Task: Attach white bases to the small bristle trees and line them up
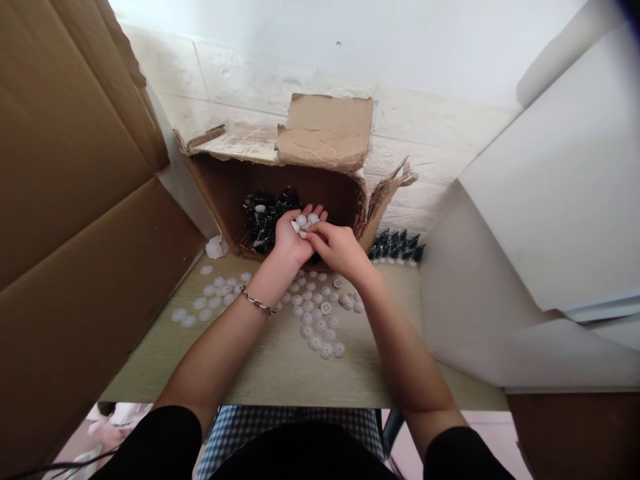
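My left hand (290, 237) is cupped palm up in front of the torn cardboard box (225, 187), holding several small white round caps (306, 221). A bracelet sits on that wrist. My right hand (337, 247) is beside it, its fingertips pinching one of the white caps in the left palm. More white caps (320, 317) lie spread on the tabletop (280, 367) under both forearms. Inside the box lies a heap of small black parts (265, 213).
A large brown carton (70, 200) stands at the left, a big white box (550, 200) at the right. Another row of black parts (397, 245) lies right of the torn box, against the white wall. A second group of white caps (210, 300) lies at left.
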A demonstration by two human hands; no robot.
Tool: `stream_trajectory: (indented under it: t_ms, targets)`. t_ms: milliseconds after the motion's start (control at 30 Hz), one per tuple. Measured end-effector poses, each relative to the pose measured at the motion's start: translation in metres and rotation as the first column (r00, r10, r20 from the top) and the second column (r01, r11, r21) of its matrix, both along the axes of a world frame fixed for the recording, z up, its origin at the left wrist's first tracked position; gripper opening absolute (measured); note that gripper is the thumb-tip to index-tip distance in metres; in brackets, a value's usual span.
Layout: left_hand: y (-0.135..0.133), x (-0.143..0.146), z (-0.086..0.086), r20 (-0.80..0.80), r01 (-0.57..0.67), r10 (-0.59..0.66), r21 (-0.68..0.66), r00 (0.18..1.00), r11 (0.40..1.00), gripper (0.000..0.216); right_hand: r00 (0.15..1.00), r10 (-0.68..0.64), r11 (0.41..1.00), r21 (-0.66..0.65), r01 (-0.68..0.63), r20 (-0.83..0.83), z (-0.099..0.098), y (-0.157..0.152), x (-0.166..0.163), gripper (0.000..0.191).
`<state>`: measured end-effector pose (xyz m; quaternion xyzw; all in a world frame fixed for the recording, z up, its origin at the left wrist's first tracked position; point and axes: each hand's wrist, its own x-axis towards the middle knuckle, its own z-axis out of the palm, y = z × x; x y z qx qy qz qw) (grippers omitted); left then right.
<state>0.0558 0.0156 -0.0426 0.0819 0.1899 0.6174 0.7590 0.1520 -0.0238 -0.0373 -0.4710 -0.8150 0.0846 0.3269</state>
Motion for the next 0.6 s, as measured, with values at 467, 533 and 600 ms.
stream_trajectory:
  t_ms: [467,533,600]
  targets:
    - [0.003,-0.008,0.002,0.032,0.011,-0.01,-0.008,0.999,1.0,0.009,0.747,0.003,0.782,-0.464,-0.417,-0.665,-0.008,0.005,-0.012,0.019]
    - [0.002,-0.008,0.003,0.035,0.005,-0.005,-0.022,0.999,1.0,0.009,0.78,-0.013,0.827,-0.446,-0.343,-0.625,-0.012,0.006,-0.015,0.021]
    - [0.002,-0.008,0.004,0.039,-0.01,0.012,-0.036,0.999,0.999,0.01,0.847,-0.034,0.926,-0.336,-0.173,-0.53,-0.014,0.006,-0.018,0.021]
